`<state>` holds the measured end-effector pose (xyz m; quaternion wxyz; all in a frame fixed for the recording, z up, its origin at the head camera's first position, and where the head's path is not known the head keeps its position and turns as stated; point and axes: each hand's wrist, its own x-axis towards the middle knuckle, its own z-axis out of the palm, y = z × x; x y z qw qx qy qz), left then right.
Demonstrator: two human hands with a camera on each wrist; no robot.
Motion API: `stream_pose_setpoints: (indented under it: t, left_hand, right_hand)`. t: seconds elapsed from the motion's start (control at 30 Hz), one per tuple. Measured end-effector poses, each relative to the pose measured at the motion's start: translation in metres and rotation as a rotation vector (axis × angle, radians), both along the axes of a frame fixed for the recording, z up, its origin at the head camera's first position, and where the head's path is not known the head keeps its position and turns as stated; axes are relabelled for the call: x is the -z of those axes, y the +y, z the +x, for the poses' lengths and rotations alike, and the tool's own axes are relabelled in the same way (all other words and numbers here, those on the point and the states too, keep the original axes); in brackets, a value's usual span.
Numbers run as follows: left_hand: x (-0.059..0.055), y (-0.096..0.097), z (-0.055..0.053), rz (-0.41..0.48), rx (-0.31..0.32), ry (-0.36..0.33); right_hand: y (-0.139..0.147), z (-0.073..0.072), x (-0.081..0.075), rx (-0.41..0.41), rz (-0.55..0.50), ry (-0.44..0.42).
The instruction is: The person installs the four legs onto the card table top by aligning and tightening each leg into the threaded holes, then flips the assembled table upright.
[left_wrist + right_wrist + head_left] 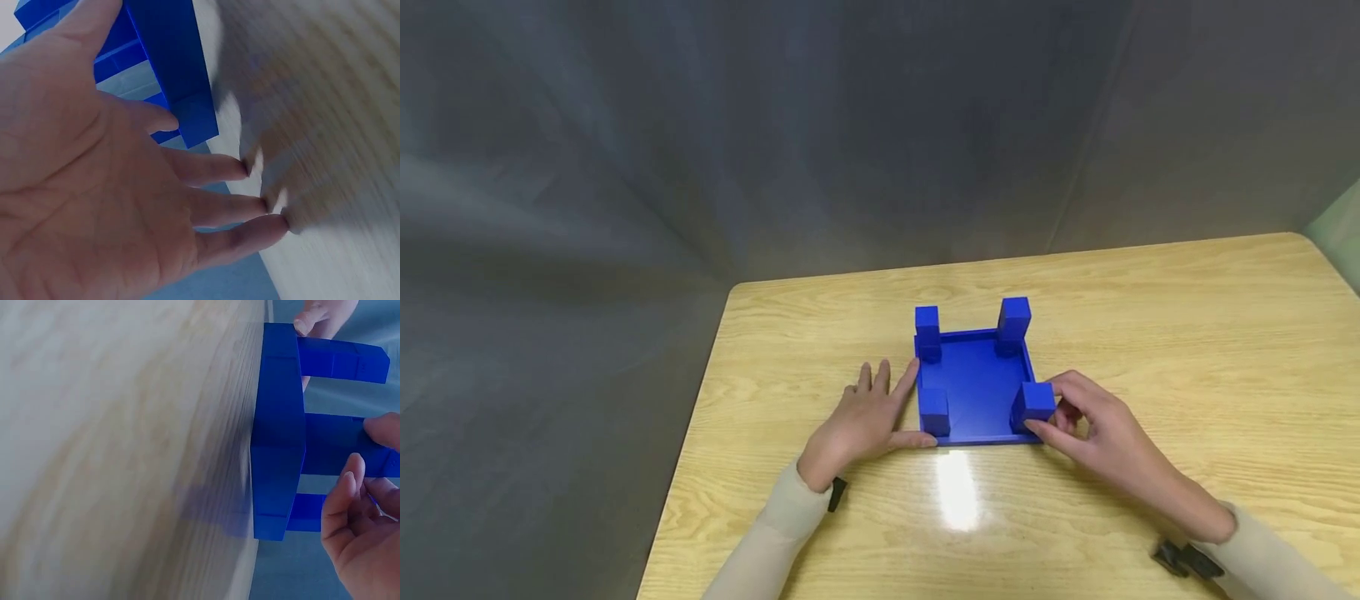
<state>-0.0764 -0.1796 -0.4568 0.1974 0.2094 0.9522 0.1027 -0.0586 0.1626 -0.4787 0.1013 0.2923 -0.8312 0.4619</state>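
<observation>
A square blue tray [973, 383] with a low rim lies on the table, a blue post standing at each corner. My right hand [1108, 433] pinches the near-right post [1036, 402] between thumb and fingers; in the right wrist view this post [334, 440] rises from the tray's side wall [275, 425]. At the tray's left side, my left hand [865, 421] lies with spread fingers, thumb and index finger touching the rim near the near-left post [934, 411]. The left wrist view shows the palm [94, 175] beside the blue wall [178, 69].
Behind the tray's far edge rise the far-left post [928, 332] and the far-right post [1014, 323]. A light wood table [1195, 333] carries everything. Dark grey sheeting [887, 133] hangs behind the table and along its left side.
</observation>
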Motion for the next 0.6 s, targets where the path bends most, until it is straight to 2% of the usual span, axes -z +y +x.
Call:
stream_pose_setpoints:
  t: [0.17, 0.27, 0.4, 0.5, 0.6]
  left_hand:
    - [0.000, -0.009, 0.007, 0.088, 0.014, -0.029]
    - [-0.002, -0.019, 0.014, 0.146, 0.032, -0.030]
    - [-0.004, -0.032, 0.019, 0.231, 0.071, -0.026]
    - [-0.003, -0.039, 0.016, 0.313, 0.035, -0.035]
    - [0.003, -0.040, 0.007, 0.426, -0.063, -0.045]
  right_hand:
    - [0.006, 0.002, 0.001, -0.038, -0.010, -0.010]
    - [0.013, 0.003, 0.002, -0.052, -0.018, -0.048]
    - [0.024, 0.000, 0.004, -0.032, 0.000, -0.120]
    - [0.030, -0.008, 0.008, -0.014, 0.027, -0.189]
    - [0.034, -0.018, 0.013, -0.011, 0.048, -0.267]
